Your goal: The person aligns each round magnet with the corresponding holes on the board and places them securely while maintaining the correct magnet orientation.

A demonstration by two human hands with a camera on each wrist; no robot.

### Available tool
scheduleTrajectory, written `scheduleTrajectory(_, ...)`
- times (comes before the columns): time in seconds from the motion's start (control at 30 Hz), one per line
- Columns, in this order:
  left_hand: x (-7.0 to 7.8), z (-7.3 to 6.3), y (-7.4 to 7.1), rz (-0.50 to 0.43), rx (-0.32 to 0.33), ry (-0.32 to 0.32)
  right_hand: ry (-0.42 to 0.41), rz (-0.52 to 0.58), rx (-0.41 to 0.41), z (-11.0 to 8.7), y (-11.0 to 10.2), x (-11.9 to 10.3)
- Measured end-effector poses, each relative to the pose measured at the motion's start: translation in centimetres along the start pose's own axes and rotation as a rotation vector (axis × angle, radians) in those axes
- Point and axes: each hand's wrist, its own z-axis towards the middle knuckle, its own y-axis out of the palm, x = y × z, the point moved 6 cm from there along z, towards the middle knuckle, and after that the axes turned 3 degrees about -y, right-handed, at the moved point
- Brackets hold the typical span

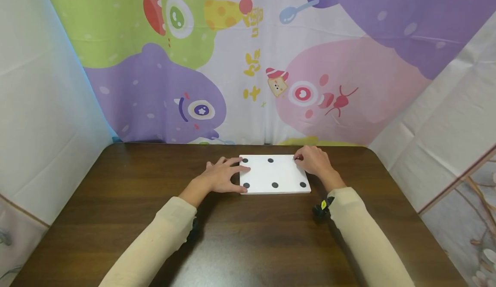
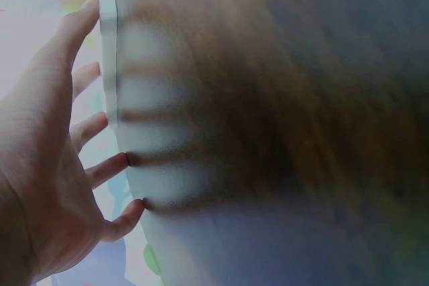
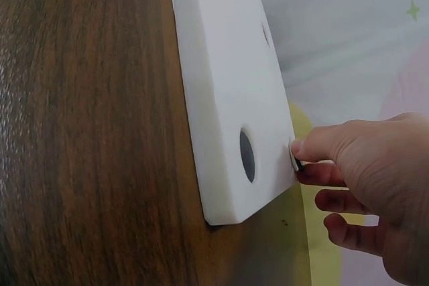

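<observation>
A flat white board (image 1: 258, 176) lies on the table, with round black spots (image 1: 274, 185) in two rows along its long sides. In the right wrist view these spots (image 3: 247, 155) look set into the thick white slab. My left hand (image 1: 221, 177) rests at the board's left end, fingers spread, with fingertips over that edge near the left spots. At the far right corner, my right hand (image 1: 313, 160) pinches a small, thin dark piece (image 3: 299, 165) between thumb and forefinger, right at the board's surface. The hand covers most of that piece.
The brown wooden table (image 1: 248, 239) extends around the board and toward me. A curtain printed with cartoon monsters (image 1: 252, 63) hangs right behind its far edge. Pale sheets (image 1: 50, 84) hang at both sides. A black strap device (image 1: 320, 209) is on my right wrist.
</observation>
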Motion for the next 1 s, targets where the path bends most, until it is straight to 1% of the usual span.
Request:
scheduleTrajectory(0.4,-0.07,0.08,0.02,0.001,0.004,-0.001,-0.005,-0.037,0.004,0.15,0.21,-0.39)
scheduleTrajectory(0.7,-0.15,0.03,0.12,-0.002,0.0,-0.005,-0.024,-0.025,0.041,-0.02,-0.25,-0.7)
scheduleTrajectory(1.0,0.05,0.01,0.07,0.005,0.003,-0.005,-0.025,-0.031,0.038,0.06,-0.11,-0.52)
